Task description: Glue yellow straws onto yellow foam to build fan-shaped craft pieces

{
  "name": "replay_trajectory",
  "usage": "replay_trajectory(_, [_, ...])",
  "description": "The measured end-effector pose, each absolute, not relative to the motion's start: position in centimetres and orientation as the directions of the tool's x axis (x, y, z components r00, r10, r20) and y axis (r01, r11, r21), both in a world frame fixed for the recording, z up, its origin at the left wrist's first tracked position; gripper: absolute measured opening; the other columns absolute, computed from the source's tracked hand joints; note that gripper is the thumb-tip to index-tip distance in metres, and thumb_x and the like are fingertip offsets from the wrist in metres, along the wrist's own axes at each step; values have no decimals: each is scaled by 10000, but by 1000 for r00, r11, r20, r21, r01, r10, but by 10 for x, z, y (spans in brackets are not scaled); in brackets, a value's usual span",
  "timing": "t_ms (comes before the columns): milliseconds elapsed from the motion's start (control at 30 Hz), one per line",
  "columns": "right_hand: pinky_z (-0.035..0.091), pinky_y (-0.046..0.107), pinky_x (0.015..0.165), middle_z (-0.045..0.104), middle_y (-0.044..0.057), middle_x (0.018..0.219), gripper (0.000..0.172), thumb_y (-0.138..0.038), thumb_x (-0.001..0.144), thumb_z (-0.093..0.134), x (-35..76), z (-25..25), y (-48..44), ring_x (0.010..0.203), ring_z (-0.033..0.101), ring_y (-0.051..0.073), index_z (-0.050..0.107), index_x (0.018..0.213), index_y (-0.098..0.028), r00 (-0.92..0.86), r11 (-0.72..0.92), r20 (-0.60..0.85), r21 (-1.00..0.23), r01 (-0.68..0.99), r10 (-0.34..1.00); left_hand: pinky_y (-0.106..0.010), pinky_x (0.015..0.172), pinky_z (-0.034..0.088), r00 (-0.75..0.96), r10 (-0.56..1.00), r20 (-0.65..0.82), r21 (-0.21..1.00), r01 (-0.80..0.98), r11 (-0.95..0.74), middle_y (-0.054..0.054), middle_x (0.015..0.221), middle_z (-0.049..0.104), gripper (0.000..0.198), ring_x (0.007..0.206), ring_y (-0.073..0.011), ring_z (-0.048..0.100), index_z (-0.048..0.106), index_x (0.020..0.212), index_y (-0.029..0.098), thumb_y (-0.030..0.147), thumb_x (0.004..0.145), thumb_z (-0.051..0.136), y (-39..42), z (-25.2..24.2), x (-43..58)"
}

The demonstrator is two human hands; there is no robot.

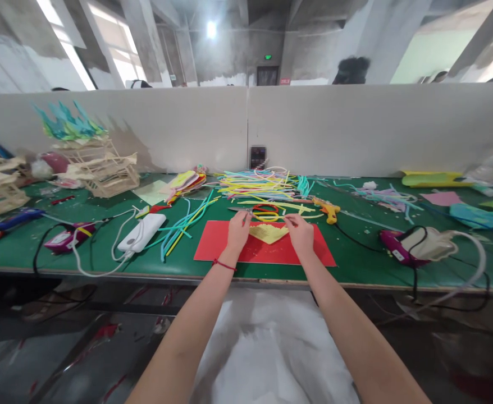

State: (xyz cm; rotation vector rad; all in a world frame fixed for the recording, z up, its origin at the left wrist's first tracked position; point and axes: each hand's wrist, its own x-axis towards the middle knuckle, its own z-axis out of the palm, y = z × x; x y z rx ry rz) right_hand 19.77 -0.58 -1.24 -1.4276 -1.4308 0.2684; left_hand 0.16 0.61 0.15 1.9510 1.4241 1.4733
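Note:
A piece of yellow paper (268, 234), with its lower edge coming to a point, lies over a red sheet (213, 244) on the green table. My left hand (238, 229) pinches at the paper's left corner, fingers closed. At the right corner the fingertips of my right hand (300, 231) are also closed on it. Just beyond the red sheet lie scissors with red handles (265, 209), blades towards the left. Yellow strips rest beside them. A yellow-orange glue gun (329, 210) lies past my right hand.
Many coloured strips (259, 184) are heaped against the partition. Teal and yellow strips (190, 224) and a white power bank (142, 233) with cables lie to the left. Wooden frames (107, 171) stand far left. A purple device (400, 247) with cables sits right.

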Motion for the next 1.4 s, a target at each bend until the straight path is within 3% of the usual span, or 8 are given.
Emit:
replay_trajectory(167, [489,299,665,718,56,780,170,-366,815,531,200,-13,-7,713,669,203,624,804,-224,380,177,456,-795,580,805,-319,773,429,-271,867,419,658,749,-84,-94,901,640,296,879,-210,591,623,765,180,259,917,382,1,6,-5])
replay_trajectory(300, [487,315,696,717,71,788,188,-377,813,525,200,-15,-6,749,667,214,619,787,-215,434,132,467,-783,608,770,-338,779,415,-225,935,275,553,832,38,-100,901,647,289,882,-227,596,636,739,184,383,880,480,-2,7,-1])
replay_trajectory(467, [502,329,659,705,73,766,248,-436,820,515,204,-21,-3,713,658,215,621,801,-213,391,180,480,-781,598,785,-371,820,401,-154,967,205,558,830,14,-92,913,643,213,927,-241,592,645,734,185,363,826,574,0,4,-3])
replay_trajectory(700, [543,343,622,686,80,760,319,-520,790,547,204,-28,2,712,663,217,603,801,-206,365,261,434,-862,434,824,-314,757,420,6,988,153,633,767,-102,-36,818,609,48,812,-187,593,637,716,193,206,725,683,1,6,-21])
replay_trajectory(900, [580,363,600,650,56,710,342,-542,707,623,200,-20,-1,709,673,226,571,770,-210,339,251,321,-940,233,884,-285,697,430,-73,970,233,768,625,-138,-15,732,608,120,727,-162,581,573,646,185,124,713,653,-2,3,-21])
replay_trajectory(1100, [588,366,622,660,45,721,358,-543,644,679,197,-17,2,709,683,223,576,740,-214,250,251,285,-955,159,925,-270,674,458,-191,945,264,888,432,-160,-2,698,637,109,691,-146,595,562,680,185,91,710,607,-2,1,-21])
replay_trajectory(1267, [575,358,609,673,55,722,333,-529,686,644,198,-14,0,691,679,222,580,759,-210,253,256,305,-944,209,918,-279,723,483,-209,932,296,893,407,-192,-36,782,676,100,748,-149,623,593,759,177,82,737,571,0,-3,-23])
replay_trajectory(1400, [546,357,689,699,62,763,281,-485,780,569,200,-10,-6,715,672,216,617,803,-209,289,341,489,-832,437,823,-294,734,491,-186,920,345,849,480,-221,-48,813,690,161,759,-158,627,622,817,184,79,773,509,1,-8,-26])
